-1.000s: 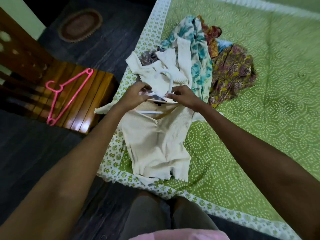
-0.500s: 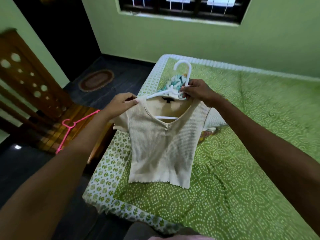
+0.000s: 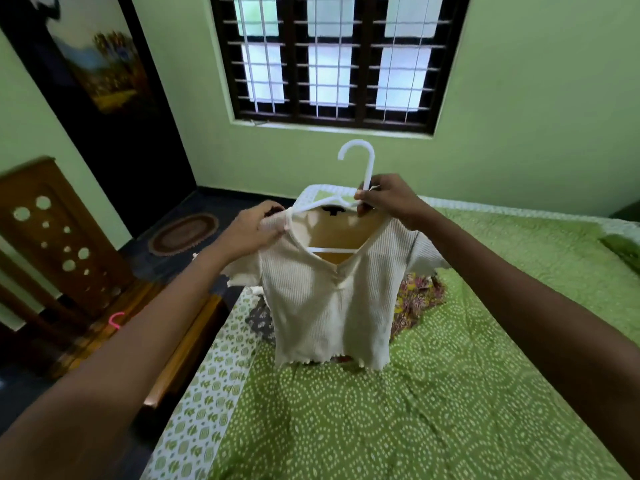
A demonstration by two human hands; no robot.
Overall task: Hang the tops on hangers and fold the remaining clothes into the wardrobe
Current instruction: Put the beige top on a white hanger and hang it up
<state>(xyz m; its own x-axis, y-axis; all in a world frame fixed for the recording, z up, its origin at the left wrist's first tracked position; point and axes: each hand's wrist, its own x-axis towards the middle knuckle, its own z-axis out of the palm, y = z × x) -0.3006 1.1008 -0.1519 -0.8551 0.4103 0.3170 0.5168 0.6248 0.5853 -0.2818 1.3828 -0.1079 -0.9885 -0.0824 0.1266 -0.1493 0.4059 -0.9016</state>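
the cream ribbed top (image 3: 332,299) has come up off the bed since the earlier frame and now hangs on the white hanger (image 3: 358,168), held in the air above the green bedspread (image 3: 450,393). its long axis runs vertically, hook up, hem down, front toward the camera. the right hand (image 3: 388,199) pinches the hanger's neck; the left hand (image 3: 256,230) grips the left shoulder fabric. that shoulder looks bunched at the hanger's tip and could slip off if let go unseated. more clothes (image 3: 415,299) lie behind.
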